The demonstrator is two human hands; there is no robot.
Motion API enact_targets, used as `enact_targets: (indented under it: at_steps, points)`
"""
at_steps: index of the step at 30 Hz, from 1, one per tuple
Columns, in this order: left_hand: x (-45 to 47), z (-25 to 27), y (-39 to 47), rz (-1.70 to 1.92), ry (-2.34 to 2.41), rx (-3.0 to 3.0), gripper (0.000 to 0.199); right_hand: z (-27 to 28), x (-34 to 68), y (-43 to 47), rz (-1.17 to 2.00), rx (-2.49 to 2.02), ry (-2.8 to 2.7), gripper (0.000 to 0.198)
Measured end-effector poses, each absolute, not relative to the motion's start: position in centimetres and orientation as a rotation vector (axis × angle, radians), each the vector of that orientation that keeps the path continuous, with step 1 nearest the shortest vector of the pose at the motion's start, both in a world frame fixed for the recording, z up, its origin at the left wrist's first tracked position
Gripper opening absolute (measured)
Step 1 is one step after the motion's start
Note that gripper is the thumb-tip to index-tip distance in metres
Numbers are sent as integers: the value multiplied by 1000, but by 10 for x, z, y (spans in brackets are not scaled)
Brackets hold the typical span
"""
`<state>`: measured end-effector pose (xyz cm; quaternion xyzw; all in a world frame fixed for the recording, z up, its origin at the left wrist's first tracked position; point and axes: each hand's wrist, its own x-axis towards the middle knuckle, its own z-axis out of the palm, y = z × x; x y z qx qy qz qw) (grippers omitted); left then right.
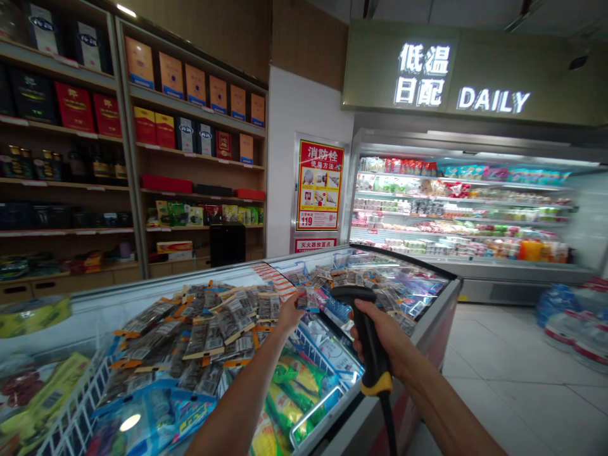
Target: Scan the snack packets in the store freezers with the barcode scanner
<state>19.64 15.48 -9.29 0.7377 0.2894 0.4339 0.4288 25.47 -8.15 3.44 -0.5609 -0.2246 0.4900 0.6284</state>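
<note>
My right hand (382,335) is wrapped round the grip of a black barcode scanner (368,335) with a yellow base and a trailing cable. The scanner's head points left, toward my left hand (289,315). Between the fingers of that hand is a small snack packet (308,299), partly covered by them. Below both hands lies the glass top of a chest freezer (327,250). A heap of small packets with barcodes (232,320) is spread over the glass left of my left hand, and more packets (394,301) lie behind the scanner.
Inside the freezer are wire baskets (71,402), bags of corn (289,392) and blue bags (152,411). Shelves of boxed goods (192,123) stand at the left. A lit chilled cabinet (465,196) is at the back right, with shrink-wrapped bottles (579,335) on the floor.
</note>
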Motion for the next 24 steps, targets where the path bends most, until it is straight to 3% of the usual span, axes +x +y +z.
enact_targets:
  at_steps: [7, 12, 19, 21, 24]
  points:
    - [177, -69, 160, 1049, 889, 1973, 50, 22, 282, -91, 961, -1287, -507, 24]
    - [131, -35, 181, 892, 1352, 2358, 34, 7, 334, -120, 754, -1313, -393, 22]
    - [80, -8, 185, 855, 2030, 2415, 34, -9, 389, -152, 677, -1268, -234, 20]
    - [96, -4, 176, 968, 2052, 2444, 37, -14, 397, -156, 672, -1248, -226, 19]
    - [157, -7, 154, 1068, 1710, 2496, 38, -21, 406, -162, 663, -1233, -216, 19]
